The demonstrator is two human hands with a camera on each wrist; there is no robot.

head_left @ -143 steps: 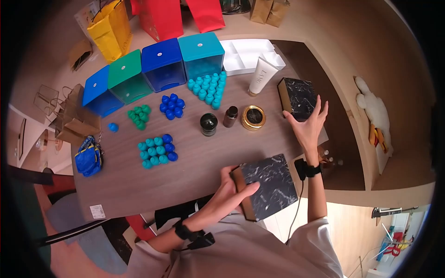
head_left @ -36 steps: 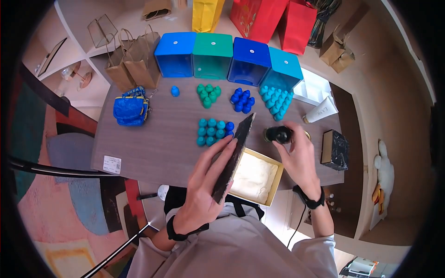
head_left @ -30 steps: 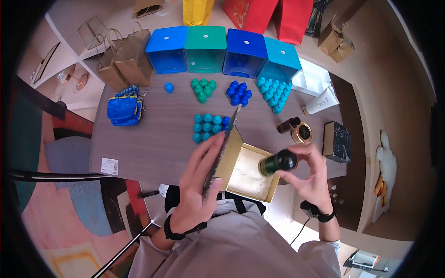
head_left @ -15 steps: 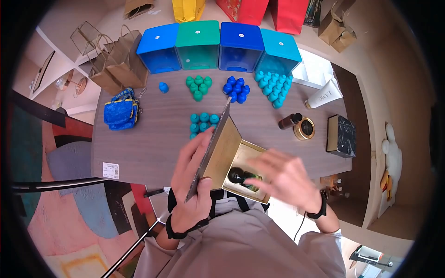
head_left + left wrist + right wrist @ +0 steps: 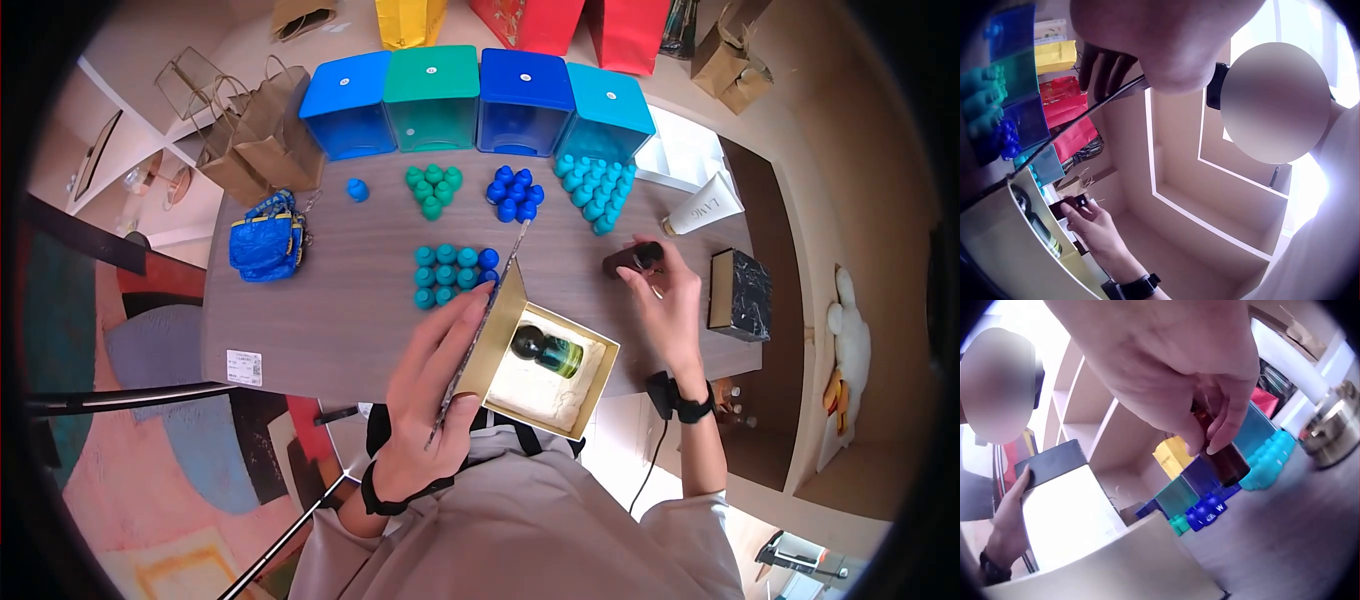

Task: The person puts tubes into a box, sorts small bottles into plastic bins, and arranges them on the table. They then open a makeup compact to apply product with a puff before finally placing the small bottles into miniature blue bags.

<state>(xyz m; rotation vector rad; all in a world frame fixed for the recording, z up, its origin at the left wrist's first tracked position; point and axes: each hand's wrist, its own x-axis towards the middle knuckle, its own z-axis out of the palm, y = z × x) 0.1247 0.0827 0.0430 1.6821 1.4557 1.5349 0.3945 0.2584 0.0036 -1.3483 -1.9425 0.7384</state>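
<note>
My left hand (image 5: 430, 375) holds up the hinged lid (image 5: 505, 315) of a black marbled gift box (image 5: 606, 372), fingers along the lid's outer side and thumb at its near edge. Inside, on pale crumpled lining, lies a green glass bottle with a round black cap (image 5: 550, 350). Over the table to the right, my right hand (image 5: 672, 305) pinches a small dark brown bottle (image 5: 622, 262), which tilts in the right wrist view. A gold jar (image 5: 1335, 431) stands close by there, hidden in the head view behind that hand.
A white tube (image 5: 705, 205) and a second marbled box (image 5: 740, 295) stand at the right. Teal (image 5: 598, 190), blue (image 5: 515, 192) and green (image 5: 433, 190) pegs stand in groups before coloured bins (image 5: 432, 100). A blue pouch (image 5: 266, 240) lies at the left.
My right hand has brought the green bottle from the table into the box, let it go, and moved back to grip the brown bottle. The left hand keeps the lid raised.
</note>
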